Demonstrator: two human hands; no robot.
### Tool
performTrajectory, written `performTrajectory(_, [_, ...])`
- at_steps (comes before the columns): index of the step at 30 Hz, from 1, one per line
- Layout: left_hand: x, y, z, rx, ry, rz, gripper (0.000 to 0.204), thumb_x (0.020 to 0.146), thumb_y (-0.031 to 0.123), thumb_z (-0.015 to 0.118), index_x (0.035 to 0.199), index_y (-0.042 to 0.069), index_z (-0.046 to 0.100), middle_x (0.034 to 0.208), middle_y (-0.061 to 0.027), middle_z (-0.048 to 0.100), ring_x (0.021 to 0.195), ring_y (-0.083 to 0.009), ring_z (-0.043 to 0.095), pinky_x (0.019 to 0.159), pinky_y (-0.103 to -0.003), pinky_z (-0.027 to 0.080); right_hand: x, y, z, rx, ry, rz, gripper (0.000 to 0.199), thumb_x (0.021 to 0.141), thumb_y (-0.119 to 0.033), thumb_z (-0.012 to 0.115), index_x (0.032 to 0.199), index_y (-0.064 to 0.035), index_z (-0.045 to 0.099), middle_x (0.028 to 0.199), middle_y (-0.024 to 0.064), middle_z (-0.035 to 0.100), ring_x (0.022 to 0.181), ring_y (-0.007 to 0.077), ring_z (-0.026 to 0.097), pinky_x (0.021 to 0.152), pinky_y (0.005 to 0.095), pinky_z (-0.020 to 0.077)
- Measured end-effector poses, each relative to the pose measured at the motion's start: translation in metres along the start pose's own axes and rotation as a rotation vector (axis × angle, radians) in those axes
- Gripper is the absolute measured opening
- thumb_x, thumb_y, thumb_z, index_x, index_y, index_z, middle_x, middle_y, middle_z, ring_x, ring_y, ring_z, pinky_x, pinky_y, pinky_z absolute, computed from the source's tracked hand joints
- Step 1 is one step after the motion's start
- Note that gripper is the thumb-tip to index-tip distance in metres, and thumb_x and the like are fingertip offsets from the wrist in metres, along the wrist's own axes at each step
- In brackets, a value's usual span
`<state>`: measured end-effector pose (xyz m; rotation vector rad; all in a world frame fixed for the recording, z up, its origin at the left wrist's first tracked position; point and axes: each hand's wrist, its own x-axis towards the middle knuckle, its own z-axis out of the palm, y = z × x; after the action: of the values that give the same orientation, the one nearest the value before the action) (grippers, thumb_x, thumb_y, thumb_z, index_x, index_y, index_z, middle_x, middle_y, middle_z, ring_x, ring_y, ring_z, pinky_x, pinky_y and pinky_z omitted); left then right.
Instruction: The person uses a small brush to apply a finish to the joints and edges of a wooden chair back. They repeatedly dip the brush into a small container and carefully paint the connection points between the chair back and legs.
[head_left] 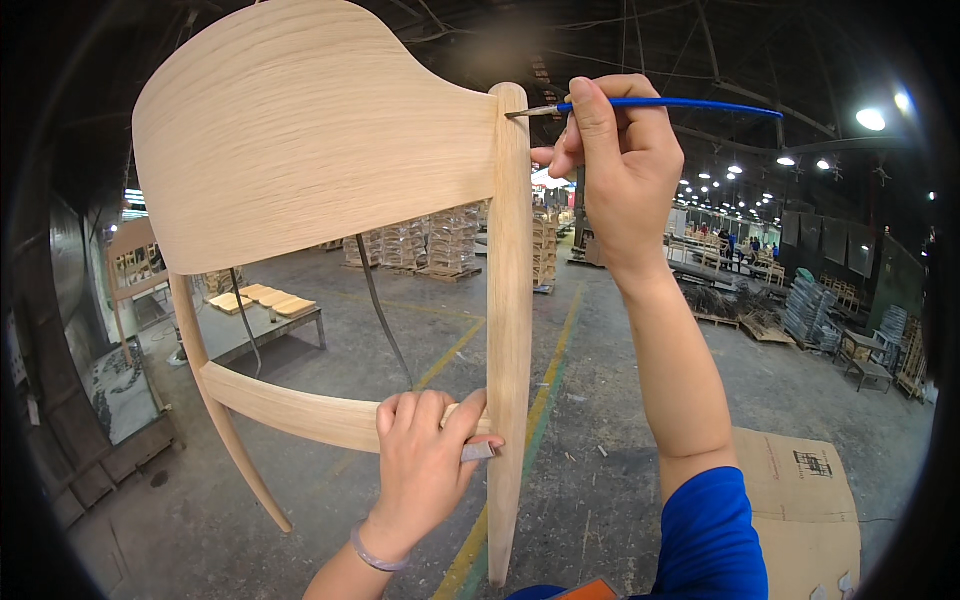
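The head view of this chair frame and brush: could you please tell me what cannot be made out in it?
- Brush tip: too small to tell any paint or glue, where it meets the chair frame post.
- Small grey piece under the left hand: mostly hidden by the fingers.
- Rail-to-post joint: covered by that hand.
- Right hand palm side: turned away.
- Cardboard sheet: cut off by the lens rim.
- Distant people: too small.

chair frame (pixel 320 150): pale bare wood, matt, fine straight grain, smooth | brush (pixel 660 103): glossy blue handle, thin metal collar near the tip | floor (pixel 600 420): grey concrete, rough, scuffed, worn yellow and green painted lines | sheet (pixel 800 500) lower right: brown cardboard, matt | sleeve (pixel 715 540): blue cloth | bracelet (pixel 372 555): pale, glossy
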<state>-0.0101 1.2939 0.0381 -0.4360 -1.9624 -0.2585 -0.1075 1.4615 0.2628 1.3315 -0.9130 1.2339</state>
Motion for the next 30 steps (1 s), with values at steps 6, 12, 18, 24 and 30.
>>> performTrajectory(6, [-0.002, -0.004, -0.003, 0.014, -0.042, -0.017, 0.042, 0.093, 0.040, 0.074, 0.123, 0.010, 0.070, 0.094, -0.0063, 0.051, 0.094, -0.0263, 0.053, 0.096, -0.045, 0.037, -0.001, 0.002, 0.004, -0.011, -0.012, -0.014, 0.017, 0.107, -0.016, 0.066, 0.099, -0.0011, 0.064, 0.066, 0.0028, 0.065, 0.057, 0.0071, 0.067, 0.058, 0.0249, 0.0621])
performTrajectory(12, [-0.004, -0.011, -0.001, 0.003, -0.014, -0.012, 0.044, 0.094, 0.042, 0.071, 0.120, 0.007, 0.070, 0.091, -0.0056, 0.050, 0.091, -0.0268, 0.050, 0.093, -0.045, 0.037, -0.006, 0.007, 0.008, 0.000, -0.011, -0.009, 0.018, 0.107, -0.017, 0.065, 0.101, -0.0006, 0.063, 0.066, 0.0029, 0.065, 0.058, 0.0073, 0.067, 0.059, 0.0258, 0.0630])
performTrajectory(18, [-0.012, -0.020, -0.002, 0.012, -0.029, -0.009, 0.043, 0.094, 0.040, 0.074, 0.123, 0.009, 0.070, 0.094, -0.0065, 0.051, 0.094, -0.0267, 0.053, 0.095, -0.045, 0.037, -0.014, 0.009, 0.016, 0.019, -0.008, -0.020, 0.019, 0.108, -0.018, 0.065, 0.101, -0.0004, 0.063, 0.066, 0.0027, 0.065, 0.058, 0.0075, 0.067, 0.060, 0.0266, 0.0635])
performTrajectory(24, [-0.020, -0.026, -0.002, 0.013, -0.039, -0.025, 0.043, 0.094, 0.040, 0.074, 0.124, 0.009, 0.070, 0.094, -0.0066, 0.051, 0.094, -0.0269, 0.053, 0.095, -0.045, 0.037, -0.023, 0.008, 0.024, 0.001, -0.015, -0.010, 0.019, 0.108, -0.017, 0.065, 0.100, -0.0003, 0.063, 0.066, 0.0029, 0.065, 0.058, 0.0073, 0.067, 0.059, 0.0266, 0.0630])
performTrajectory(30, [-0.029, -0.034, 0.000, 0.013, -0.043, -0.023, 0.042, 0.093, 0.038, 0.075, 0.124, 0.009, 0.070, 0.094, -0.0068, 0.051, 0.094, -0.0271, 0.053, 0.095, -0.045, 0.037, -0.031, 0.007, 0.032, 0.050, -0.003, 0.023, 0.019, 0.107, -0.017, 0.066, 0.100, 0.0001, 0.063, 0.067, 0.0034, 0.065, 0.058, 0.0071, 0.066, 0.058, 0.0262, 0.0619])
